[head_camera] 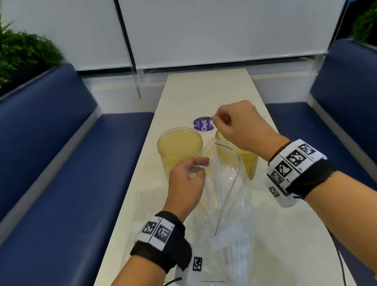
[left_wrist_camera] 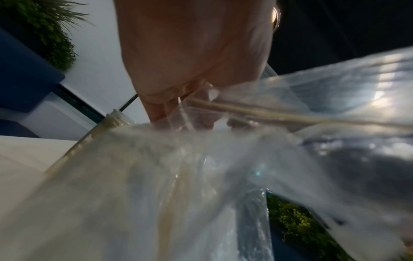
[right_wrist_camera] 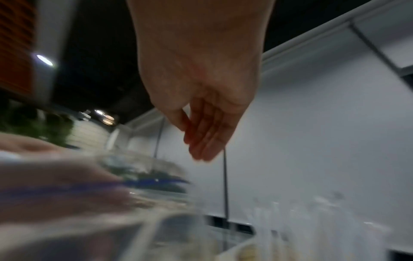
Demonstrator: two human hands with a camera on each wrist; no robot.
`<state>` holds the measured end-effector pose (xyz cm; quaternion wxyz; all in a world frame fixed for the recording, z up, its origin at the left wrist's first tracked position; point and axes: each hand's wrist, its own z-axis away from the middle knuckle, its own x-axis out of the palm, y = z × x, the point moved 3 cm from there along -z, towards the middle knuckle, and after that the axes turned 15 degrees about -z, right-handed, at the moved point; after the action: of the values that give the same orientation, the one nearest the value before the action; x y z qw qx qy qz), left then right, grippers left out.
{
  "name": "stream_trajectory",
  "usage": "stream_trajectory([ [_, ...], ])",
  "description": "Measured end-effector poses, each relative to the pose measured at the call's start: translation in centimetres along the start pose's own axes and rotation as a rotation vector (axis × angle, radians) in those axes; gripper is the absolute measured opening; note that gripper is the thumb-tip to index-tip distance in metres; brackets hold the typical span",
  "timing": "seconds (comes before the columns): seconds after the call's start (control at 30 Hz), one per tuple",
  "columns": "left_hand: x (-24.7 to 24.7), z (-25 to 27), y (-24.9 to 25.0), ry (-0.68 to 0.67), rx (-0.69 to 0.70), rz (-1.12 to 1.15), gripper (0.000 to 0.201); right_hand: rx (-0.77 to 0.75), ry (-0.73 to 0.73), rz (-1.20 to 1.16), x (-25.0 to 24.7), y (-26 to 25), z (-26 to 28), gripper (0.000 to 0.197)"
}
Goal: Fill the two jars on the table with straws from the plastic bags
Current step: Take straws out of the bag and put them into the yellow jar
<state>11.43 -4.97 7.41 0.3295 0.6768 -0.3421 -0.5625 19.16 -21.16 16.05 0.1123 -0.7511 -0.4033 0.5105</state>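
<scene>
Two clear yellowish jars stand mid-table. The left jar (head_camera: 180, 148) is open and looks empty. My right hand (head_camera: 229, 123) and the bag hide most of the right jar (head_camera: 250, 162). A clear plastic bag (head_camera: 228, 201) of white straws (head_camera: 221, 177) stands raised between my hands. My left hand (head_camera: 190, 180) pinches the bag's open rim, and the left wrist view shows its fingers (left_wrist_camera: 165, 109) on the bag (left_wrist_camera: 223, 176). My right hand hovers over the right jar. Its fingers (right_wrist_camera: 205, 141) hang fairly straight, and I see nothing held.
A second flat clear bag (head_camera: 146, 198) lies under my left forearm. A round purple sticker (head_camera: 201, 124) sits beyond the jars. Blue benches (head_camera: 52, 192) flank the narrow white table (head_camera: 198, 90). Window blinds and cords hang at the far end.
</scene>
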Motion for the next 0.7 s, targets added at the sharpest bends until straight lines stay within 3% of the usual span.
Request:
stream_trajectory([
  [0.13, 0.5, 0.6, 0.2, 0.041, 0.03, 0.044, 0.038, 0.377, -0.433, 0.222, 3.0, -1.5, 4.2, 0.024],
  [0.17, 0.6, 0.8, 0.4, 0.047, 0.047, 0.046, 0.039, 0.405, -0.457, 0.289, 3.4, -1.4, 5.0, 0.03],
  [0.3, 0.7, 1.2, 1.3, 0.045, 0.113, 0.018, 0.04, 0.514, -0.419, 0.331, 4.8, 0.0, 6.5, 0.102],
  [0.37, 0.6, 1.3, 1.5, 0.047, 0.139, 0.017, 0.04, 0.578, -0.422, 0.354, 5.5, 1.0, 6.9, 0.112],
  [0.43, 0.7, 1.4, 1.4, 0.052, 0.156, 0.015, 0.04, 0.599, -0.399, 0.379, 5.7, 1.4, 7.1, 0.096],
  [0.57, 0.6, 1.3, 0.8, 0.061, 0.136, -0.006, 0.039, 0.581, -0.449, 0.364, 5.9, 2.1, 7.4, 0.044],
  [0.7, 0.6, 1.1, -0.2, 0.05, 0.085, -0.05, 0.037, 0.565, -0.479, 0.225, 5.7, 2.5, 7.1, 0.017],
])
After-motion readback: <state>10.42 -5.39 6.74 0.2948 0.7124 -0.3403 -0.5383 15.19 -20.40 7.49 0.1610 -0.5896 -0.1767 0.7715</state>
